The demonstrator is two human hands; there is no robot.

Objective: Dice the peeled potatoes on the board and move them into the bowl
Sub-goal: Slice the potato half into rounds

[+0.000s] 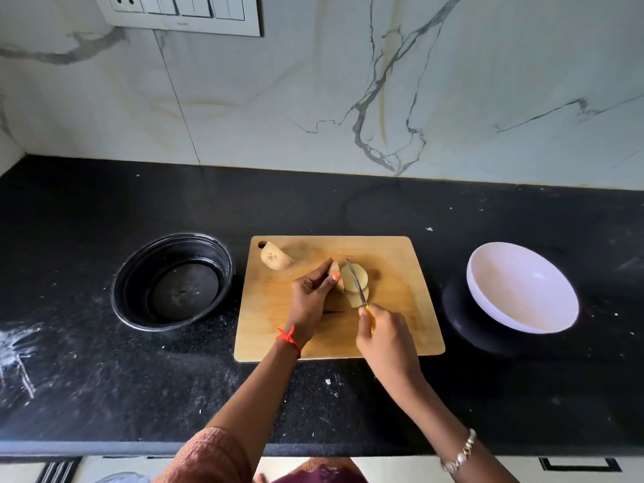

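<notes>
L hand (308, 298) pinches potato (349, 278), R hand (386, 338) grips knife (359, 291) across it on board (400, 273).

Over on the left a black round tub (172, 282) sits on the speckled black desk (104, 378), the veined marble wall (313, 99) rising behind, a white switch panel (181, 12) up top.

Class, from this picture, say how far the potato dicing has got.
Done: the potato is cut into slabs on the board. Under way: the left hand steadies it while the right hand runs the knife through. Left: no dice yet, a half potato waits at the board's far left corner, and the white bowl is empty.
</notes>
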